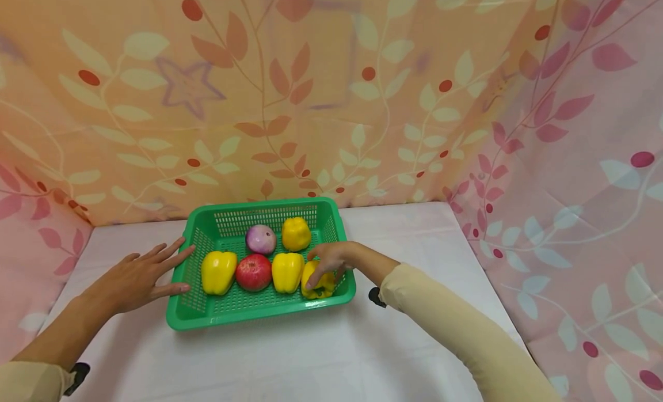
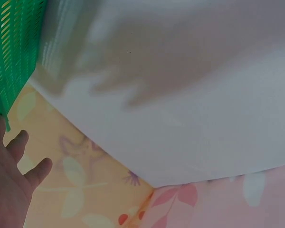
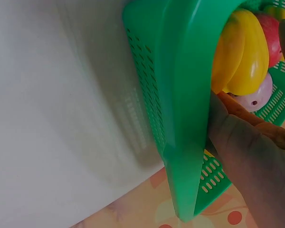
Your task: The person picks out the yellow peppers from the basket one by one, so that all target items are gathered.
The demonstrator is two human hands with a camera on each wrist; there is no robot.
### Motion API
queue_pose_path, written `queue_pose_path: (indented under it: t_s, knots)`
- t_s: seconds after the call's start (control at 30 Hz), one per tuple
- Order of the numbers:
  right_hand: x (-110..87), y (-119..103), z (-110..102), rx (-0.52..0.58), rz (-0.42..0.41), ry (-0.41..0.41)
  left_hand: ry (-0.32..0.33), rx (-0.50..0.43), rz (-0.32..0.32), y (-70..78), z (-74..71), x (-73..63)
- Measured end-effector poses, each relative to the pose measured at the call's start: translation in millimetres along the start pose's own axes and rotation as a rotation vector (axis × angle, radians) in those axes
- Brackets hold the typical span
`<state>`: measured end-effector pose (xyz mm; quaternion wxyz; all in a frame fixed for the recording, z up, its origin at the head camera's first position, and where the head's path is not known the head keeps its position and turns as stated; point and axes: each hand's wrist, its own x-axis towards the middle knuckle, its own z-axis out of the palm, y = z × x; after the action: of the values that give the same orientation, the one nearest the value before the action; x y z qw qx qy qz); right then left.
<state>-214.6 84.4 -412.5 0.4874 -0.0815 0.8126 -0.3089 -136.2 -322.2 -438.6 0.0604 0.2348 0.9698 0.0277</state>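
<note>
My right hand (image 1: 334,257) reaches over the right side of a green plastic basket (image 1: 259,321) and holds a yellow bell pepper (image 1: 322,288) in its front right corner, thumb across the top. In the right wrist view, the fingers go down behind the basket's rim, partly hidden. Left of that pepper, in a row, lie another yellow bell pepper (image 1: 288,272), a round red fruit (image 1: 254,272) with speckled skin and a third yellow bell pepper (image 1: 218,272). My left hand (image 1: 142,278) has its fingers spread, tips at the basket's left rim.
Behind the row in the basket are a round purple-and-white vegetable (image 1: 260,239) and one more yellow bell pepper (image 1: 296,234). The basket stands on a white-covered table (image 1: 409,235). Leaf-patterned cloth (image 1: 331,131) hangs behind the table and along both sides.
</note>
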Motion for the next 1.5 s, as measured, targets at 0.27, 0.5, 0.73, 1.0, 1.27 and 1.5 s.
queue_pose_path:
  t_s: [0.27,0.5,0.73,1.0,1.27,1.5]
  knots:
    - [4.6,-2,1,-0.014,0.018,0.007,0.004,-0.003,0.002,0.1,-0.5,-0.7]
    - [10.7,1,5,-0.038,0.036,0.02,0.005,-0.006,0.002,0.5,-0.2,-0.3]
    - [13.9,-3,2,-0.056,0.082,0.013,-0.001,-0.009,-0.001,2.5,-0.9,0.3]
    - [16.8,-4,1,-0.06,0.092,0.006,-0.003,-0.014,-0.005,3.1,-1.3,-0.2]
    - [18.4,-6,2,-0.067,0.082,0.019,-0.001,-0.012,-0.006,0.9,-0.4,-1.2]
    - [19.2,-8,3,-0.067,0.085,0.02,0.016,-0.009,0.005,0.9,-0.3,-2.0]
